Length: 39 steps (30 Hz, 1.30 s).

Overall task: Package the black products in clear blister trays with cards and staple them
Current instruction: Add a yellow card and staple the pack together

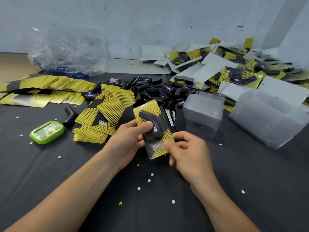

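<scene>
Tabletop [250,173] under a dark cloth carries everything, with a crumpled clear bag [65,51] at its far left edge against the wall. Finished packs [234,71] lie heaped toward the far right corner, and stacks of clear trays [203,109] stand just in front of them. Loose black products [150,91] are piled at the middle of the far side, with yellow dotted cards [103,114] fanned out to their left. A green timer [47,132] sits nearer the left edge. Above the middle of the tabletop, one pack [154,129], a black product on a card inside a tray, is held tilted: the left hand [128,139] pinches its left edge with the thumb over the product, and the right hand [189,153] pinches its near right corner. A stapler [170,117] lies just behind the pack.
</scene>
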Available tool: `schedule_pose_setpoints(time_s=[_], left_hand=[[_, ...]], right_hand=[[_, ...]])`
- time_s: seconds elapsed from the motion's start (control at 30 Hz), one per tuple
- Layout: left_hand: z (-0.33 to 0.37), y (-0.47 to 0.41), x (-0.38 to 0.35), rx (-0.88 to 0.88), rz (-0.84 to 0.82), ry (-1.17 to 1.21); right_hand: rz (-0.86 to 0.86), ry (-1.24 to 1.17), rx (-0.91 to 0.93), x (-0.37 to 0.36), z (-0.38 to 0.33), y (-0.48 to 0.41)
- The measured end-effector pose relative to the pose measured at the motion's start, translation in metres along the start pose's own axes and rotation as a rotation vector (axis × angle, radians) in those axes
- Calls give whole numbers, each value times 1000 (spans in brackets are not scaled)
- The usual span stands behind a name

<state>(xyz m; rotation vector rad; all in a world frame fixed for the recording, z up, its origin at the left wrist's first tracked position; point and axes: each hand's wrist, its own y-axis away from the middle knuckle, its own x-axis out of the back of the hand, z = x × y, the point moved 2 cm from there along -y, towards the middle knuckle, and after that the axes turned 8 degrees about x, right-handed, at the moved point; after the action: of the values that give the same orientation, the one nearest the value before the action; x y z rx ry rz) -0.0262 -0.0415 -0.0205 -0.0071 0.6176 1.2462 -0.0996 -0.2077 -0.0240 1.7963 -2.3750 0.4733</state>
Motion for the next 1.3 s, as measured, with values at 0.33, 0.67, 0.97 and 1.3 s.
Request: schedule_pose_setpoints(time_s=[0.33,0.67,0.97,1.3], left_hand=[[6,-8,9,-158,224,-10],[6,-7,11,-167,188,-60],[9,-8,11,-219,144,-51],[8,-9,10,-282,195,-63]], right_hand=[[134,778,-76,-13,-5,-54],[34,298,-11,11,0,-47],[-11,219,85,35,-5,-49],[-363,467,-56,29,-9,-43]])
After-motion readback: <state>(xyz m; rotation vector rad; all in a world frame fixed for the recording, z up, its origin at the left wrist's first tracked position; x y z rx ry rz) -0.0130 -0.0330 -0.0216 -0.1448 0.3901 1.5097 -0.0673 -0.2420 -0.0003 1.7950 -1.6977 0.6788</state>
